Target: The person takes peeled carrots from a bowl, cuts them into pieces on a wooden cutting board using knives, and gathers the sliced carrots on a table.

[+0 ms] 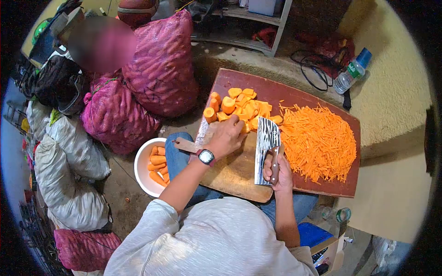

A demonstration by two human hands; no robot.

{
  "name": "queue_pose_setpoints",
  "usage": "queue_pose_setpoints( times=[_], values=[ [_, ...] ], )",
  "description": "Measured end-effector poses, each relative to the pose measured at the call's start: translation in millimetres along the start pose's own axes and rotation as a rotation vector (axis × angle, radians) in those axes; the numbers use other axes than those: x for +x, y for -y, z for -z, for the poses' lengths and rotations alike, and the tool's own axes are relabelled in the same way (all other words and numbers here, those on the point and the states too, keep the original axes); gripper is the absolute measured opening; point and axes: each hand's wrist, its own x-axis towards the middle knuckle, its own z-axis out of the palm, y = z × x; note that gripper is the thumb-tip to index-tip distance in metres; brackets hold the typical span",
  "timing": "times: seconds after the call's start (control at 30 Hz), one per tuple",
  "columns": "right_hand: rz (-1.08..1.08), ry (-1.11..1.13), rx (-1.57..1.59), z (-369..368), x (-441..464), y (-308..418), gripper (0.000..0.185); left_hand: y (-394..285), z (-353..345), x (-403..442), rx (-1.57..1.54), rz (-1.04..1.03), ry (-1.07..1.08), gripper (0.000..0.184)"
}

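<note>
My right hand [279, 171] is closed around the brown handle of a cleaver [267, 149], whose broad blade stands upright over the wooden cutting board [235, 172]. With bent fingers, my left hand [228, 135] grips a carrot piece [245, 127] at the near edge of a pile; the fingertips are partly hidden. Behind it lie thick carrot slices [251, 109] and several stubby carrot chunks [228, 105]. To the right of the blade spreads a big heap of shredded carrot [317, 145] on the red board [299, 94].
A white basin [142, 158] holding peeled carrots [158, 160] stands at left by my knee. Pink mesh sacks [161, 64] and white sacks [69, 179] line the left side. A plastic bottle [352, 73] and black cable [313, 69] sit beyond the board, beside the wall.
</note>
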Motion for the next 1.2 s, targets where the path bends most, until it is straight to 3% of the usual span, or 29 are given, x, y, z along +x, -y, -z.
queue_pose_setpoints(
  times=[0.3, 0.53, 0.67, 0.73, 0.8, 0.87, 0.93, 1.0, 1.1, 1.2],
  values=[
    [0.007, 0.023, -0.002, 2.5, 0.1, -1.0, 0.033, 11.8, -7.3, -3.3, 0.124, -0.172, 0.012, 0.02],
    [-0.024, 0.013, 0.069, -3.1, -10.5, 5.9, 0.029, -3.6, 25.8, -67.1, 0.087, -0.204, 0.066, 0.039],
    [-0.045, 0.087, -0.279, -31.3, -43.5, 23.3, 0.03, -14.9, 38.4, -108.8, -0.014, -0.102, 0.059, 0.047],
    [-0.167, 0.006, -0.908, -61.0, -58.1, 31.1, 0.032, -22.9, 42.4, -113.3, -0.061, -0.102, 0.023, 0.048],
    [-0.164, 0.008, -1.034, -61.5, -61.7, 20.5, 0.035, -28.5, 38.0, -114.3, -0.059, -0.034, -0.063, 0.047],
    [-0.019, 0.129, -1.318, -88.5, -60.8, 19.8, 0.037, -30.0, 35.8, -108.7, -0.046, 0.045, -0.035, 0.045],
    [-0.079, 0.11, -1.323, -95.7, -55.2, 18.2, 0.039, -24.7, 29.4, -105.4, 0.057, 0.027, -0.03, 0.043],
    [0.039, 0.165, -1.37, -94.4, -49.7, 14.5, 0.04, -21.9, 25.8, -106.7, 0.051, 0.025, -0.013, 0.043],
    [0.064, 0.195, -1.553, -81.4, -51.7, 15.4, 0.042, -26.7, 25.1, -112.0, -0.082, -0.026, 0.118, 0.049],
    [0.024, 0.17, -1.625, -82.6, -67.6, 14.3, 0.045, -34.4, 19.2, -118.9, -0.039, -0.004, 0.1, 0.056]
  ],
)
